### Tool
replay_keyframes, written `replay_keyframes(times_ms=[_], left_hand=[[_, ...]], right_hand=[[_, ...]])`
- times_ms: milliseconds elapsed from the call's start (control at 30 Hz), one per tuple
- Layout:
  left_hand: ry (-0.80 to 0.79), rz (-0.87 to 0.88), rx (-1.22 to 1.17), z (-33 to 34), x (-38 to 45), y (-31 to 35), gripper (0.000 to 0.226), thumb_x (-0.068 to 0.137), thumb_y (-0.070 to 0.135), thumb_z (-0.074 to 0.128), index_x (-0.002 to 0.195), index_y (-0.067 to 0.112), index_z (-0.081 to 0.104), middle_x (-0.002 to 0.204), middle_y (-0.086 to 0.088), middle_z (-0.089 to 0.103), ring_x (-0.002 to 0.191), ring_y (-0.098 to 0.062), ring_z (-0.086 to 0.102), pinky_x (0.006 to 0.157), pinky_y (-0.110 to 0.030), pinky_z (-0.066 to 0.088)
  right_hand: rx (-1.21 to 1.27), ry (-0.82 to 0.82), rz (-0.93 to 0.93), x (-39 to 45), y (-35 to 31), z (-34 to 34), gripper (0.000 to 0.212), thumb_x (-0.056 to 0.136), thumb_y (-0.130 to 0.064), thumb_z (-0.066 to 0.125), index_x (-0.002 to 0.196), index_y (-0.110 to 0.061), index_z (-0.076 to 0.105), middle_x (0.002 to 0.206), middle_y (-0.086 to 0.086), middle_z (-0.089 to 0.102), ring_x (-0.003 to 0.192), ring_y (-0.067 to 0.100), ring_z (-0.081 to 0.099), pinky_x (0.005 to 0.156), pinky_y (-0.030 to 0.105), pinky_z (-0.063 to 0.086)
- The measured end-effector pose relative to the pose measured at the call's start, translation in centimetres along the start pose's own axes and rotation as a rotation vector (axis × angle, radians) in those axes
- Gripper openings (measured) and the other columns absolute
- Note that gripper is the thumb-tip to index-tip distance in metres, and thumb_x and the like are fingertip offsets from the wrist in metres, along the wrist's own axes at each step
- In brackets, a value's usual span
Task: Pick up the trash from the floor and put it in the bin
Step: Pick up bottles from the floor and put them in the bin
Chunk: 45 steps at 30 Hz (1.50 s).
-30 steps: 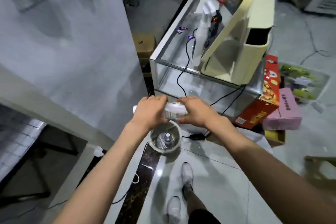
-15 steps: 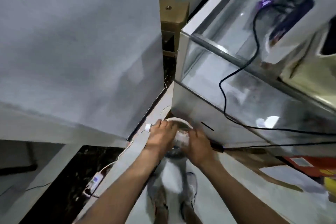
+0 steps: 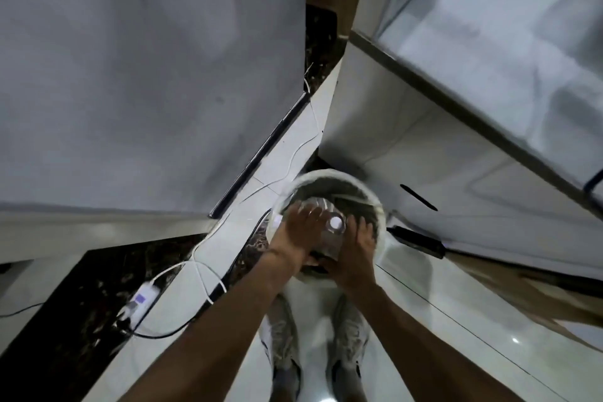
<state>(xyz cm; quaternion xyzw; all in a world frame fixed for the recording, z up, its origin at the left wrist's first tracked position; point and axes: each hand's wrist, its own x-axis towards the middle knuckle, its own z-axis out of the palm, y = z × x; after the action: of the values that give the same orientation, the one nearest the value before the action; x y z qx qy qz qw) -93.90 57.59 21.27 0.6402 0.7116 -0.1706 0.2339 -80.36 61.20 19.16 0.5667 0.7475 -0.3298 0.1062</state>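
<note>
A clear plastic bottle (image 3: 330, 240) lies crosswise between my hands, low inside the mouth of the round white bin (image 3: 375, 197) on the floor. My left hand (image 3: 298, 230) lies over the bottle's left part, and a white cap (image 3: 277, 221) sticks out beside it. My right hand (image 3: 357, 254) presses against the bottle's right end with its fingers raised. A white round spot (image 3: 336, 223) shows between the hands; whether it belongs to this bottle or to trash below is unclear. The picture is blurred by motion.
The bin stands against the corner of a glass display cabinet (image 3: 424, 147). A grey wall (image 3: 146, 75) rises on the left. A white power strip (image 3: 140, 302) and cables lie on the dark floor strip. My shoes (image 3: 284, 346) stand on white tiles just behind the bin.
I have bent down and the view has closed in on the bin. Both hands have carried the bottle down from above the bin into its mouth.
</note>
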Motion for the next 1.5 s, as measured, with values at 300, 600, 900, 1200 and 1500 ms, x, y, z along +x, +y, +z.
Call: replay_keyframes(times_ms=[300,600,900,1200,1500], left_hand=[[0.006,-0.087,-0.151,-7.2,-1.4,-2.8,0.046,0.093,0.031,0.048,0.139,0.032,0.043,0.136,0.001,0.052,0.127,-0.024,0.046,0.101,-0.034,0.036],[0.114,-0.171,-0.194,-22.5,-8.1,-4.7,0.043,0.089,0.025,0.053,0.132,0.024,0.051,0.125,-0.004,0.061,0.115,-0.028,0.058,0.090,-0.037,0.049],[0.157,-0.256,-0.118,-34.3,-18.8,0.1,0.038,0.090,0.023,0.049,0.128,0.023,0.052,0.125,-0.006,0.062,0.113,-0.031,0.059,0.089,-0.038,0.049],[0.229,-0.235,-0.109,-40.1,-30.2,5.0,0.038,0.090,0.025,0.048,0.128,0.025,0.054,0.123,-0.008,0.064,0.112,-0.032,0.060,0.087,-0.036,0.048],[0.325,0.007,-0.006,-43.0,-40.4,12.5,0.041,0.090,0.025,0.047,0.131,0.026,0.053,0.125,-0.005,0.064,0.116,-0.026,0.058,0.087,-0.035,0.048]], right_hand=[[-0.043,-0.376,0.050,0.0,-3.6,-7.5,0.044,0.095,-0.028,0.047,0.135,-0.011,0.048,0.136,0.014,0.053,0.123,0.029,0.052,0.105,0.036,0.042],[-0.213,-0.479,-0.141,-4.1,-10.6,-19.0,0.036,0.094,-0.034,0.055,0.111,-0.005,0.068,0.116,0.014,0.068,0.111,0.029,0.061,0.091,0.032,0.046],[-0.181,-0.379,-0.201,-13.0,-16.5,-31.9,0.032,0.095,-0.022,0.049,0.119,-0.005,0.062,0.127,0.018,0.062,0.116,0.031,0.059,0.095,0.033,0.046],[-0.133,-0.238,-0.184,-25.6,-16.0,-38.1,0.029,0.089,-0.025,0.054,0.110,-0.011,0.069,0.115,0.012,0.068,0.105,0.030,0.064,0.089,0.033,0.051],[-0.020,0.013,-0.085,-41.7,-13.1,-42.2,0.033,0.091,-0.026,0.054,0.121,-0.015,0.062,0.126,0.011,0.063,0.116,0.029,0.059,0.096,0.034,0.048]])
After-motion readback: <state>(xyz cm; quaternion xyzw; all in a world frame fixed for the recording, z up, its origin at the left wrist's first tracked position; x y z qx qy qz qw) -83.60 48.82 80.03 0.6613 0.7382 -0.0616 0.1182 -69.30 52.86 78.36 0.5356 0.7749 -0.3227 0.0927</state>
